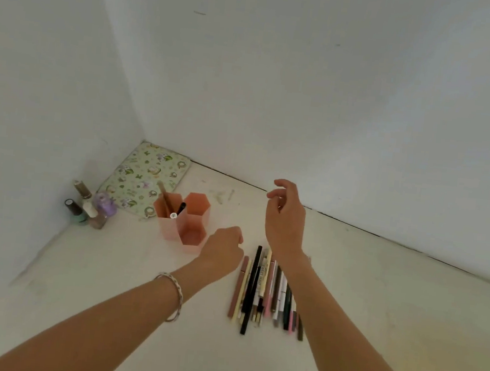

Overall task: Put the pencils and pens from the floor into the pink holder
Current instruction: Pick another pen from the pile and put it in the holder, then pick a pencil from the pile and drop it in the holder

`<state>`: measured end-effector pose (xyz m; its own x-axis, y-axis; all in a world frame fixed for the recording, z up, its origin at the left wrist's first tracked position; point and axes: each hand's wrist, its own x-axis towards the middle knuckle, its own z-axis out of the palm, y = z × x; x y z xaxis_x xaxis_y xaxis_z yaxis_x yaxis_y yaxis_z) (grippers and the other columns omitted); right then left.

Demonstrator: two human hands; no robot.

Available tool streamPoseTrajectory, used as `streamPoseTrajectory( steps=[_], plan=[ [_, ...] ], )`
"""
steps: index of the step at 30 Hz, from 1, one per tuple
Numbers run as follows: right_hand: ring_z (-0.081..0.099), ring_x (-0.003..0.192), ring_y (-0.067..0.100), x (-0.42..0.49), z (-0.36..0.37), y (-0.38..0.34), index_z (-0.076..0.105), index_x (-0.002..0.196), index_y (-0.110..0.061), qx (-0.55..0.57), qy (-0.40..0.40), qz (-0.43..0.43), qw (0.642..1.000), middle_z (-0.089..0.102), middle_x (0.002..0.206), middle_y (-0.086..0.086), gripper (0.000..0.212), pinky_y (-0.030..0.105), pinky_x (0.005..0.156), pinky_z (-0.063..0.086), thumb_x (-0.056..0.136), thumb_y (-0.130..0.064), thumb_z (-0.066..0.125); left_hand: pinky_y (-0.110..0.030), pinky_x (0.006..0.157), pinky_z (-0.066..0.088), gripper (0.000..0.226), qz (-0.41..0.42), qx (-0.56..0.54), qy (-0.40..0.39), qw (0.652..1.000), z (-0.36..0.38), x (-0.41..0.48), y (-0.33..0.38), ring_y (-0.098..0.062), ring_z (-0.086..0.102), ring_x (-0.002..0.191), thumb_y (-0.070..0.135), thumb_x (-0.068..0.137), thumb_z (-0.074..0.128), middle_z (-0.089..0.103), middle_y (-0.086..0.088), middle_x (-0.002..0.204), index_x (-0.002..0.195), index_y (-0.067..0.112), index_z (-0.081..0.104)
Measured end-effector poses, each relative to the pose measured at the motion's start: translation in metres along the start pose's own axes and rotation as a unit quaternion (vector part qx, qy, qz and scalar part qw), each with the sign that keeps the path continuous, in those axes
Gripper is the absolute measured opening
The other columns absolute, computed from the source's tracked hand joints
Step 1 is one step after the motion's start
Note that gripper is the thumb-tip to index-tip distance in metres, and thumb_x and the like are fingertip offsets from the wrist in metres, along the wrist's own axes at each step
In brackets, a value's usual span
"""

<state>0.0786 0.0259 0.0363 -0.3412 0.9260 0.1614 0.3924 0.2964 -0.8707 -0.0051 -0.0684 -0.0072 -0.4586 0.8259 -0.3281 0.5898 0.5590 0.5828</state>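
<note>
Braceleted left hand (223,248), grip curled closed, hangs between pink holder (184,221) and pens (266,290); right hand (284,216) spread, empty.

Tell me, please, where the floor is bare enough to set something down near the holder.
Bare floor lies in front of the holder, left of the left arm toward the wall, and right of the pens out to the far wall. The corner is crowded: bottles against the wall, a mat behind the holder. Between holder and pens the left hand fills the gap.

patterned pad (144,179) in corner | nail polish bottles (88,206) beside wall
</note>
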Motion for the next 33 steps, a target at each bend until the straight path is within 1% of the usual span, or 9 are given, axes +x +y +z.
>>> streamPoseTrajectory(
  steps=[4,12,15,18,20,23,26,29,33],
  plan=[
    [0.045,0.05,0.007,-0.005,-0.022,0.024,0.056,0.113,-0.023,-0.012,0.001,0.028,1.0,0.065,0.089,-0.009,0.03,0.029,0.057,0.047,0.093,-0.004,0.043,-0.034,0.086,0.051,0.028,-0.042,0.064,-0.036,0.996,0.027,0.012,0.001,-0.028,0.06,0.106,0.021,0.09,0.058,0.062,-0.01,0.116,0.115,0.009,0.057],
    [0.042,0.043,0.003,-0.011,-0.037,0.056,0.057,0.111,-0.024,-0.003,-0.015,0.062,0.998,0.065,0.088,-0.01,0.029,0.019,0.048,0.04,0.095,-0.004,0.043,-0.033,0.074,0.048,0.02,-0.06,0.089,-0.001,0.994,0.054,0.017,0.001,-0.026,0.061,0.098,0.016,0.092,0.054,0.063,-0.007,0.109,0.111,0.011,0.054],
    [0.043,0.043,0.004,-0.01,-0.037,0.061,0.058,0.111,-0.022,-0.015,-0.014,0.065,0.998,0.065,0.085,-0.01,0.028,0.022,0.049,0.043,0.094,-0.005,0.043,-0.032,0.076,0.052,0.014,-0.039,0.039,0.023,0.998,0.045,0.017,0.005,-0.023,0.063,0.09,0.015,0.089,0.059,0.065,-0.005,0.1,0.103,0.012,0.058],
    [0.052,0.051,0.002,-0.009,-0.032,0.059,0.061,0.104,-0.02,-0.091,-0.056,0.064,0.992,0.064,0.08,-0.008,0.021,0.023,0.055,0.044,0.093,-0.01,0.046,-0.024,0.068,0.05,0.011,0.009,-0.063,0.099,0.993,0.006,0.023,0.016,-0.015,0.064,0.079,0.014,0.085,0.066,0.065,0.003,0.086,0.092,0.02,0.06],
    [0.06,0.069,0.012,-0.01,-0.022,0.056,0.064,0.09,-0.016,-0.203,-0.131,0.065,0.968,0.064,0.083,-0.004,0.015,0.026,0.06,0.046,0.089,-0.016,0.05,-0.017,0.063,0.048,0.012,0.044,-0.103,0.166,0.98,-0.028,0.025,0.026,-0.007,0.062,0.073,0.016,0.084,0.068,0.064,0.009,0.08,0.089,0.025,0.061],
    [0.056,0.082,0.021,-0.018,0.001,0.053,0.053,0.073,-0.008,-0.379,-0.224,0.04,0.897,0.055,0.085,0.004,0.019,0.029,0.062,0.044,0.089,-0.017,0.048,-0.009,0.06,0.045,0.015,0.081,-0.161,0.227,0.957,-0.067,0.021,0.037,-0.001,0.062,0.072,0.018,0.083,0.067,0.063,0.015,0.077,0.088,0.03,0.06],
    [0.052,0.095,0.022,-0.025,0.017,0.058,0.054,0.085,-0.012,-0.448,-0.247,0.021,0.859,0.055,0.099,0.005,0.014,0.029,0.071,0.044,0.093,-0.018,0.046,-0.01,0.063,0.05,0.017,0.09,-0.186,0.241,0.948,-0.081,0.012,0.036,0.0,0.064,0.075,0.017,0.083,0.066,0.064,0.015,0.08,0.088,0.032,0.06],
    [0.053,0.099,0.022,-0.03,0.028,0.062,0.062,0.097,-0.012,-0.48,-0.248,0.024,0.841,0.057,0.105,0.005,0.014,0.03,0.076,0.045,0.093,-0.016,0.049,-0.01,0.065,0.052,0.017,0.09,-0.192,0.244,0.946,-0.08,0.005,0.03,-0.001,0.064,0.076,0.013,0.083,0.067,0.065,0.012,0.082,0.089,0.028,0.061],
    [0.056,0.094,0.022,-0.033,0.036,0.059,0.059,0.086,-0.012,-0.47,-0.237,0.018,0.85,0.058,0.097,0.004,0.013,0.033,0.08,0.05,0.091,-0.012,0.047,-0.005,0.067,0.048,0.017,0.083,-0.201,0.261,0.94,-0.083,-0.002,0.024,-0.002,0.062,0.075,0.009,0.084,0.068,0.065,0.01,0.082,0.088,0.025,0.062]
  ],
)
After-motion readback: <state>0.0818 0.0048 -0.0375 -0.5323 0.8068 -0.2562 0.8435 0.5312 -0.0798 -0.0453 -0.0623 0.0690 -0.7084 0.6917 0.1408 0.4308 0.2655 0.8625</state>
